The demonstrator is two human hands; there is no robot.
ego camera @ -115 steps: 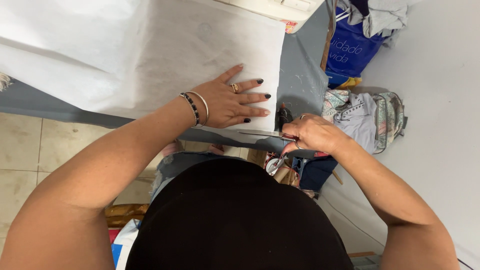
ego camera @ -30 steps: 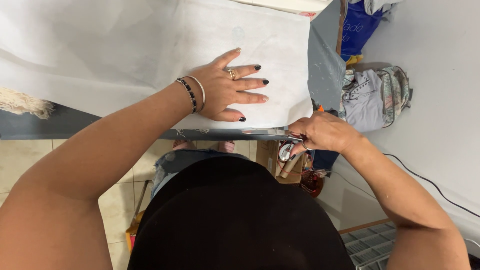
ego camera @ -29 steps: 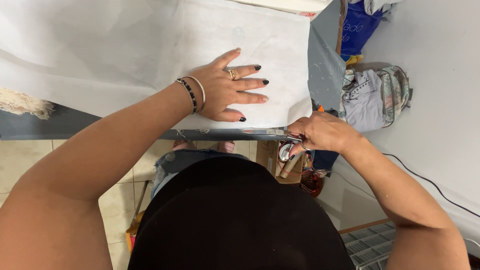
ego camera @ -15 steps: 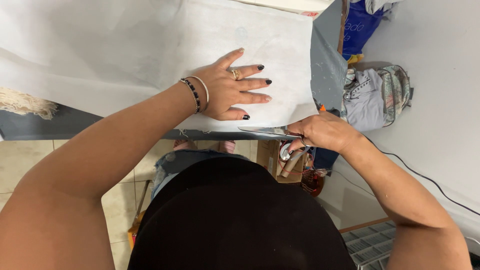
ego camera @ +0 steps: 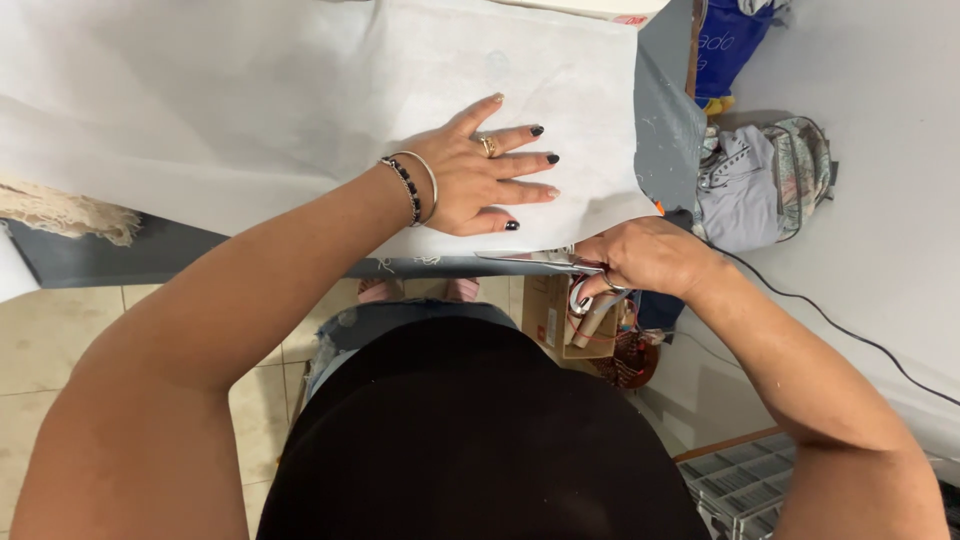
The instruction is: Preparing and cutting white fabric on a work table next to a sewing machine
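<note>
Both hands stay put: left hand (ego camera: 478, 178) flat on fabric (ego camera: 250, 110), scissors (ego camera: 545, 262) unmoved.

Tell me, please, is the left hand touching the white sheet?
Touching: in the head view the left hand lies flat, fingers spread, pressed on the white sheet.

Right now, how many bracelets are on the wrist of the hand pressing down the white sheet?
2: a dark beaded bracelet and a thin metal bangle, side by side on the left hand wrist, which lies flat on the white sheet. None shows on the right hand.
</note>
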